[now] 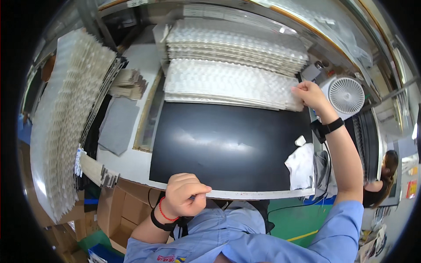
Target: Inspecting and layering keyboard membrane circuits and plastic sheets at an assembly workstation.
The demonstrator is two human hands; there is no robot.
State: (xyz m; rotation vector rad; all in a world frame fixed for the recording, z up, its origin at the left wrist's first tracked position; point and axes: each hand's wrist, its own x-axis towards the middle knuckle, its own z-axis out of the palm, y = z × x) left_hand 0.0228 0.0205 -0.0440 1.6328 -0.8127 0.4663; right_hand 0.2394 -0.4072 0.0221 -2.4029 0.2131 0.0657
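Note:
My right hand (309,94) reaches to the right end of a low stack of white, bubble-textured sheets (228,81), its fingers pinched at the edge of the stack. How many sheets lie between the fingers is hidden. My left hand (186,193) is held curled near the front edge of the table, fingers folded in, with nothing visible in it. A black mat (228,144) spreads between my hands and the sheets. Behind the low stack rises a taller pile of similar sheets (237,46).
A white fan (346,95) stands at the right, and a crumpled white cloth (301,165) lies on the mat's right corner. Tall stacked sheets (66,122) and grey flat pieces (118,125) are at the left. Below is an open cardboard box (127,206). Another person (383,179) is at far right.

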